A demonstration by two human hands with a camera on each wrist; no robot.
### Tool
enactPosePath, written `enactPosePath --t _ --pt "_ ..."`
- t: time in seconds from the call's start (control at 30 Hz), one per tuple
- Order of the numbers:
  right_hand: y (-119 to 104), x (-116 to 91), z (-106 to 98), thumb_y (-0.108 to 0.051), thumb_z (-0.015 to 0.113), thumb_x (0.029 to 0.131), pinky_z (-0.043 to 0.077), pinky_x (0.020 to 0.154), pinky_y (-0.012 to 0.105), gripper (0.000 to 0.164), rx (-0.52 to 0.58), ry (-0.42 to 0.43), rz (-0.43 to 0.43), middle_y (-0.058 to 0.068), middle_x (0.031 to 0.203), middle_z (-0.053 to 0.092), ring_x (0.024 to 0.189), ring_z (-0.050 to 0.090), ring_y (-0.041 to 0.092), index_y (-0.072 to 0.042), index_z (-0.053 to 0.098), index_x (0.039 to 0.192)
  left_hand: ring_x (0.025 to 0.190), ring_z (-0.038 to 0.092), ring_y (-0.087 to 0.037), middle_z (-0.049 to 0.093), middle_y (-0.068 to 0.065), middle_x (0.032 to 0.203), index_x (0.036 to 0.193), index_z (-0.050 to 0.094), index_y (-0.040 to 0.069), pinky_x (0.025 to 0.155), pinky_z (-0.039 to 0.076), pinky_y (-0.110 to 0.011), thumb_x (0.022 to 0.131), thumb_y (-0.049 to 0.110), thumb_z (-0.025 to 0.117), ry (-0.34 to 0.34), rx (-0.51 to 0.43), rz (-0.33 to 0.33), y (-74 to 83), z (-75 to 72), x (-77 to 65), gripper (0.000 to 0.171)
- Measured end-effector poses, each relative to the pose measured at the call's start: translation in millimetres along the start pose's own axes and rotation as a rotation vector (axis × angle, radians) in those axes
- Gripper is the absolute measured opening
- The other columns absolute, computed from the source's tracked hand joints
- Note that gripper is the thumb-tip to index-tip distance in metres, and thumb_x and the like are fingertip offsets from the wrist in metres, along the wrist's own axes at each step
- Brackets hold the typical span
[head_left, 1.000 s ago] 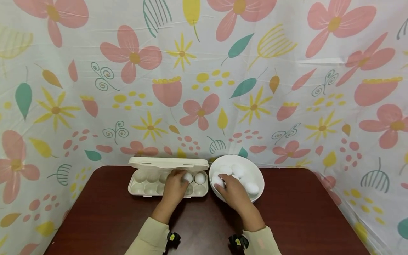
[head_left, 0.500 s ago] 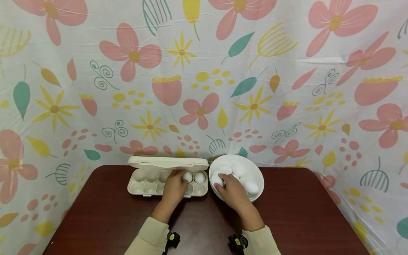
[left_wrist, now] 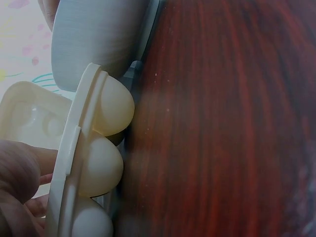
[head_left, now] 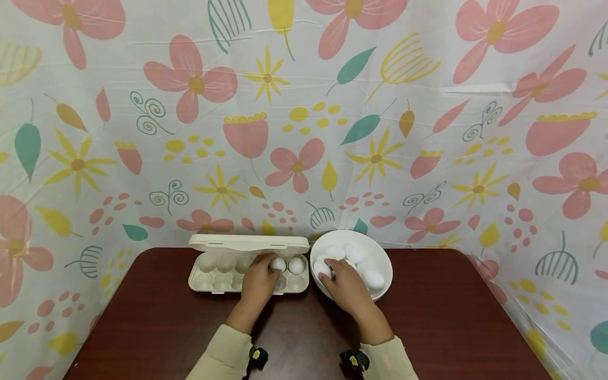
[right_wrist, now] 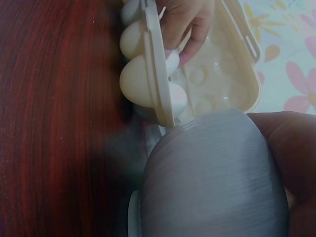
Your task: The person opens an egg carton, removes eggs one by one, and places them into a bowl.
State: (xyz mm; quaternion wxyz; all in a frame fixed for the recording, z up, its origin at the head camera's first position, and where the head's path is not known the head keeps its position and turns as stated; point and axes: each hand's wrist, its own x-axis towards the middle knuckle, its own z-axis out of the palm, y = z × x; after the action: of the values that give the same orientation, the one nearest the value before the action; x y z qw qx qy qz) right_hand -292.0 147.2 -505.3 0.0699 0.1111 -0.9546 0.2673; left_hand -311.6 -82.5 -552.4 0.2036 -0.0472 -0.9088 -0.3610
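Note:
In the head view, an open cream egg carton (head_left: 248, 243) stands at the back of the table, its lid raised against the cloth. My left hand (head_left: 256, 282) reaches into its back row and pinches a white egg (head_left: 278, 265) between thumb and fingers. Right of that, another egg (head_left: 296, 265) sits in the end cup. My right hand (head_left: 350, 287) is inside the white bowl (head_left: 377, 249), thumb and fingers around an egg (head_left: 321, 268) at the bowl's left side. The right wrist view also shows the left fingers (right_wrist: 190, 29) on their egg (right_wrist: 172, 62).
Several more white eggs (head_left: 373, 279) lie in the bowl, which stands close beside the carton's right end. The left cups (head_left: 207, 262) of the carton hold no eggs. A flowered cloth (head_left: 294, 105) hangs right behind the dark red table (head_left: 142, 327).

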Motion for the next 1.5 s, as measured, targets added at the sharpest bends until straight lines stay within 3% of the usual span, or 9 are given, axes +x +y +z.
enactPosePath --t 0.3,0.53,0.83,1.0,1.33,1.5 --pt "-1 0 -1 -0.029 0.067 0.097 0.053 0.090 0.048 0.042 -0.005 0.001 0.000 0.014 0.114 0.069 0.100 0.066 0.027 -0.006 0.065 0.131 0.093 0.068 -0.024 0.070 -0.013 0.115 0.119 0.071 0.006 0.079 0.057 -0.039 0.081 0.007 0.081 0.027 -0.013 0.000 -0.5 0.5 0.0 0.039" --pt "1 -1 -1 -0.029 0.067 0.096 0.053 0.089 0.047 0.043 0.004 -0.002 -0.003 0.013 0.114 0.068 0.099 0.065 0.025 -0.006 0.064 0.133 0.095 0.070 -0.025 0.069 -0.012 0.116 0.119 0.071 0.007 0.081 0.057 -0.041 0.083 0.011 0.082 0.031 -0.088 -0.030 4.7 -5.3 0.1 0.038" --pt "1 -1 -3 -0.027 0.068 0.095 0.053 0.085 0.044 0.041 0.024 0.017 -0.019 0.010 0.112 0.067 0.091 0.063 0.019 -0.006 0.064 0.131 0.093 0.069 -0.025 0.069 -0.012 0.109 0.118 0.071 0.007 0.079 0.055 -0.041 0.084 0.016 0.081 -0.018 -0.156 -0.058 18.1 -20.3 2.2 0.037" --pt "-1 -1 -5 -0.027 0.068 0.096 0.054 0.085 0.043 0.041 0.047 0.032 -0.014 0.012 0.116 0.066 0.095 0.065 0.021 -0.007 0.065 0.131 0.094 0.068 -0.023 0.069 -0.009 0.105 0.116 0.070 0.008 0.079 0.054 -0.038 0.084 0.017 0.081 -0.060 -0.190 -0.078 23.8 -28.0 1.5 0.034" --pt "-8 -4 -16 -0.023 0.069 0.095 0.053 0.085 0.043 0.038 0.084 0.142 -0.064 0.013 0.120 0.063 0.100 0.065 0.027 -0.008 0.065 0.130 0.090 0.069 -0.022 0.070 -0.007 0.103 0.114 0.071 0.010 0.078 0.055 -0.038 0.083 0.015 0.083 -0.143 -0.208 -0.093 41.8 -39.2 -2.7 0.034" --pt "-13 -7 -20 -0.022 0.069 0.095 0.053 0.087 0.043 0.038 0.122 0.173 -0.100 0.011 0.121 0.063 0.103 0.065 0.027 -0.009 0.065 0.130 0.089 0.070 -0.020 0.071 -0.005 0.103 0.112 0.071 0.012 0.077 0.055 -0.036 0.081 0.015 0.083 -0.161 -0.206 -0.065 50.9 -44.5 -5.7 0.033"
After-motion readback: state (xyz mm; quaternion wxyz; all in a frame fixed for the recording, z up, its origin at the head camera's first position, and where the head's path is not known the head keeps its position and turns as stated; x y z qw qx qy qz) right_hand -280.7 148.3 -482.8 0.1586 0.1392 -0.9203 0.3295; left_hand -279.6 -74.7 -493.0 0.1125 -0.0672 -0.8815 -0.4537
